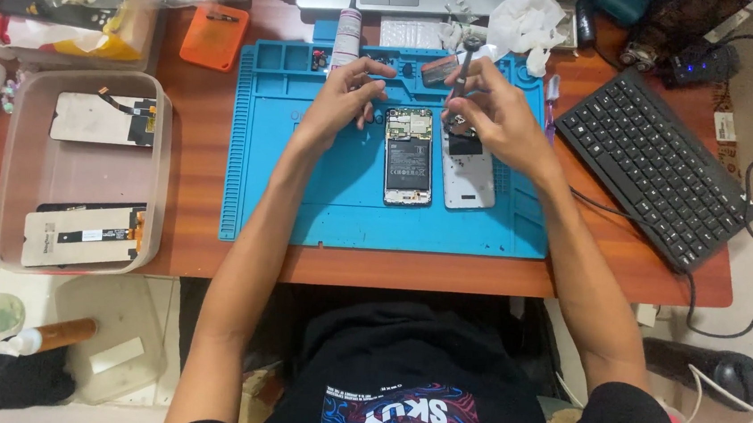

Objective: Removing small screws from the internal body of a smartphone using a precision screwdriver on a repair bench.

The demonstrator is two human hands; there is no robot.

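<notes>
I see my right hand [501, 114] with its grip closed around a slim dark screwdriver [462, 70], fingers pinched on the shaft, the tool standing nearly upright with its tip down on the top end of the white phone back cover [469, 170]. My left hand [342, 97] hovers just beside it, fingers curled loosely with thumb and forefinger nearly together; I cannot tell whether they hold anything small. Its fingertips sit just above the top edge of the opened phone [409, 156], whose circuit board and battery face up. The phone and the cover lie side by side, almost touching, near the middle of the blue repair mat [305, 206] on the wooden tabletop [194, 251]. A black keyboard [658, 166] lies to the right, and a beige tray [13, 165] with screen parts to the left.
</notes>
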